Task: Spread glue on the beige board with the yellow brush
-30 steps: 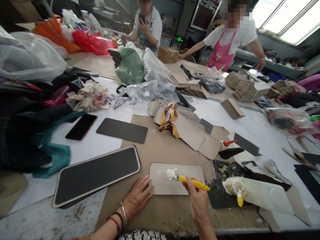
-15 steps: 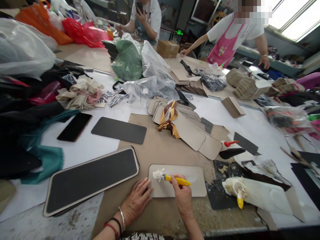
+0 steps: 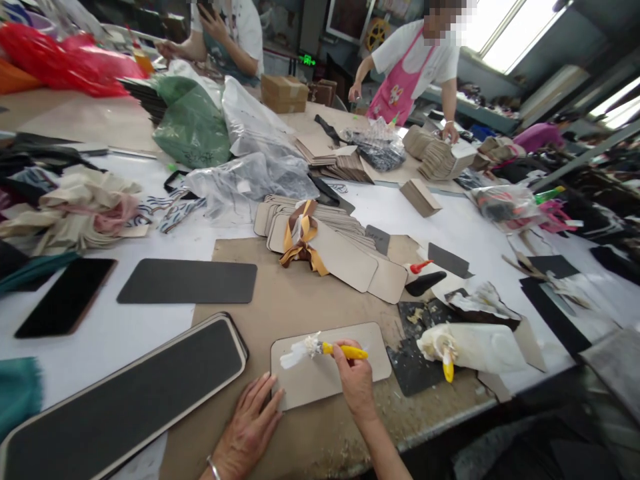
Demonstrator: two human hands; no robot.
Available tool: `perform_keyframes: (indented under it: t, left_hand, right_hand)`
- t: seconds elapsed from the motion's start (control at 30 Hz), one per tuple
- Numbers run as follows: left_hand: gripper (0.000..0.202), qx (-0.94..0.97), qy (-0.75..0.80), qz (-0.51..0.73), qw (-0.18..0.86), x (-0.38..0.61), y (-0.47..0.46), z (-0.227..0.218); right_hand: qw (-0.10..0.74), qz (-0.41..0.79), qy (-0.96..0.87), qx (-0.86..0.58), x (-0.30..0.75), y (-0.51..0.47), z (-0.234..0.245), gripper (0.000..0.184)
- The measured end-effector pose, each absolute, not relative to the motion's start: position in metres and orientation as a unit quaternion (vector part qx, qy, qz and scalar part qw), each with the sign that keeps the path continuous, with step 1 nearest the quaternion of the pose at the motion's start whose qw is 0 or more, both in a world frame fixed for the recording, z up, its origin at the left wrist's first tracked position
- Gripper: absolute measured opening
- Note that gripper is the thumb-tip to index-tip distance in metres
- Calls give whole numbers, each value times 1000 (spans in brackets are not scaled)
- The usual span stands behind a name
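- Where the table's near edge meets the person, the left hand (image 3: 249, 427) lies flat and open, fingers spread, its fingertips touching the near left corner of a cardboard panel (image 3: 345, 363).
- That panel is a tan rectangle with rounded corners, lying flat on a brown paper sheet (image 3: 295, 303); a pale wet streak of glue (image 3: 291, 360) shows near its left end.
- Closed around a yellow-handled brush (image 3: 334, 349), the right hand (image 3: 356, 385) holds the glue-clotted white bristles down on the panel's upper left part.
- Just right of the panel lies a white glue-smeared bag (image 3: 475, 347) with a second yellow brush (image 3: 447, 369) on it.
- Left of the paper sheet sits a long black panel with a tan rim (image 3: 125, 400).
- Farther back, a fanned stack of cardboard pieces (image 3: 350, 253) carries a gold ribbon (image 3: 300, 237).
- Beyond that, two people stand at the far side.
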State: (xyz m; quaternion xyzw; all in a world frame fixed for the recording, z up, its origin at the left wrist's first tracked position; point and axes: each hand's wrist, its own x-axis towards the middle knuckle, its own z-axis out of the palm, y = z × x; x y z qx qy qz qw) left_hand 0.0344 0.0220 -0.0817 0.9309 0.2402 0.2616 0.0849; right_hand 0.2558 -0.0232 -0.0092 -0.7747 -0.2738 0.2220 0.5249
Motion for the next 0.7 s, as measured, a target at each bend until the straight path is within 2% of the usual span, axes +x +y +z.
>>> perform_keyframes:
  t: [0.3, 0.7]
  left_hand:
    - [34, 941, 215, 248, 83, 32, 26, -89]
    - [35, 943, 201, 256, 74, 31, 27, -95]
  right_hand:
    - [488, 87, -216, -841, 337, -67, -18, 37]
    - [400, -25, -307, -863, 343, -115, -3, 29]
